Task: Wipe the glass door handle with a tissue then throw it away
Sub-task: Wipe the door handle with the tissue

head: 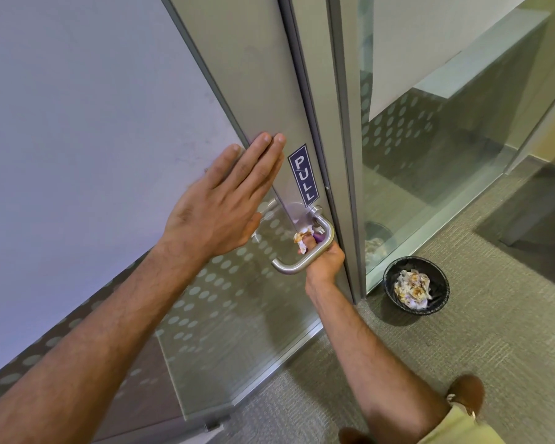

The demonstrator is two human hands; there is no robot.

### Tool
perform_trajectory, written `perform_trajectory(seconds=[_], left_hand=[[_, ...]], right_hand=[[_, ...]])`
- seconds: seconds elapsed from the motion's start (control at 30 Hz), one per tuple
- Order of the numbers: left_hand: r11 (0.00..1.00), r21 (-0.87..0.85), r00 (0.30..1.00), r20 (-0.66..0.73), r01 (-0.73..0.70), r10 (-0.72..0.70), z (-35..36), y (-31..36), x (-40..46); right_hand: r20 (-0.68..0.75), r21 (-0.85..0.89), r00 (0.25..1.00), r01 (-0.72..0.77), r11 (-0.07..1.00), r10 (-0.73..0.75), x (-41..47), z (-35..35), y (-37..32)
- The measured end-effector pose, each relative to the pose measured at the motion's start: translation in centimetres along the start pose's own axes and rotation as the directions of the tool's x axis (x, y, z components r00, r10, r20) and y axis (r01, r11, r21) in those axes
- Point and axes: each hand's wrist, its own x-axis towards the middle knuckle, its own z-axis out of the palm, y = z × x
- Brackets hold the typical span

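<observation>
A curved brushed-metal handle (314,254) is fixed to the glass door's metal stile, just below a blue PULL sticker (303,175). My right hand (322,261) wraps around the handle from the right, its fingers pressing a crumpled, stained tissue (302,234) against the inside of the bar. My left hand (228,200) lies flat and open against the door stile and frosted glass, up and left of the handle. A small black bin (442,288) with a dark liner stands on the carpet to the right, with used crumpled tissues (412,288) in it.
The door's metal frame (343,123) stands right of the handle, with a fixed glass panel (430,155) with dotted frosting beyond it. Grey-green carpet (462,347) covers the floor. My brown shoe (466,392) and a trouser leg show at the bottom right.
</observation>
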Motion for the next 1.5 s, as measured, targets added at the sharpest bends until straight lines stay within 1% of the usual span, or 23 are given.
perform_trajectory(seconds=[0.1, 0.23, 0.3, 0.4, 0.5, 0.63, 0.73, 0.83, 0.9, 0.97, 1.07, 1.13, 1.2, 1.27, 1.33, 1.4, 1.5], left_hand=[[1.000, -0.007, 1.000, -0.007, 0.004, -0.004, 0.1, 0.1, 0.0], [1.000, 0.008, 1.000, -0.010, 0.008, -0.008, 0.3, 0.1, 0.0], [1.000, 0.006, 1.000, -0.006, 0.005, -0.005, 0.3, 0.1, 0.0], [1.000, 0.008, 1.000, -0.019, 0.005, -0.005, 0.3, 0.2, 0.1], [1.000, 0.006, 1.000, -0.011, 0.007, -0.007, 0.2, 0.1, 0.1], [1.000, 0.007, 1.000, -0.002, 0.003, -0.003, 0.3, 0.2, 0.1], [1.000, 0.010, 1.000, -0.013, 0.001, -0.001, 0.3, 0.1, 0.1], [1.000, 0.018, 1.000, -0.025, 0.003, -0.002, 0.3, 0.1, 0.1], [1.000, 0.020, 1.000, -0.021, 0.002, -0.001, 0.2, 0.0, 0.1], [1.000, 0.013, 1.000, -0.012, 0.006, -0.006, 0.2, -0.1, 0.1], [0.999, -0.023, 1.000, -0.015, 0.024, -0.025, 0.0, -0.2, 0.0], [0.998, -0.052, 0.999, -0.011, 0.032, -0.032, 0.1, -0.3, 0.0], [0.997, -0.076, 0.999, -0.006, 0.031, -0.031, 0.1, -0.2, -0.1], [0.996, -0.084, 1.000, 0.001, 0.025, -0.025, 0.1, -0.2, -0.1], [0.996, -0.084, 1.000, 0.003, 0.018, -0.018, 0.2, -0.2, -0.1], [0.997, -0.075, 1.000, -0.003, 0.010, -0.010, 0.1, -0.1, -0.2], [0.998, -0.067, 1.000, -0.020, 0.011, -0.013, 0.1, -0.1, -0.1]], right_hand=[[-0.109, -0.033, 0.994, -0.031, 0.999, 0.027, 0.5, -0.6, 0.6], [-0.145, -0.095, 0.989, -0.021, 0.995, 0.007, 1.1, -0.8, 1.2], [-0.188, -0.135, 0.982, -0.013, 0.991, -0.013, 1.0, -0.6, 1.6], [-0.268, -0.263, 0.963, -0.050, 0.964, -0.023, 1.4, -1.1, 2.2], [-0.275, -0.428, 0.961, -0.105, 0.898, -0.018, 2.2, -2.3, 2.1], [-0.266, -0.506, 0.964, -0.137, 0.851, -0.003, 2.7, -4.5, 1.0], [-0.279, -0.513, 0.960, -0.143, 0.846, -0.007, 2.7, -6.8, -0.2], [-0.267, -0.532, 0.960, -0.078, 0.843, -0.080, 2.3, -8.6, -2.0], [-0.211, -0.539, 0.966, 0.010, 0.842, -0.147, 1.6, -8.9, -3.7], [-0.118, -0.526, 0.974, 0.106, 0.844, -0.196, 0.7, -8.3, -5.3], [-0.016, -0.509, 0.981, 0.158, 0.846, -0.192, -0.7, -6.9, -7.3], [0.043, -0.466, 0.990, 0.137, 0.874, -0.132, -1.5, -6.3, -7.8], [0.045, -0.415, 0.998, 0.063, 0.908, -0.049, -2.2, -6.1, -7.7], [0.029, -0.306, 0.998, -0.046, 0.951, 0.057, -2.7, -5.9, -7.5], [0.070, -0.171, 0.985, -0.144, 0.975, 0.158, -2.9, -5.7, -7.0], [0.091, -0.149, 0.979, -0.167, 0.975, 0.181, -2.9, -5.3, -6.4], [0.088, -0.201, 0.984, -0.133, 0.970, 0.153, -2.6, -4.0, -5.6]])
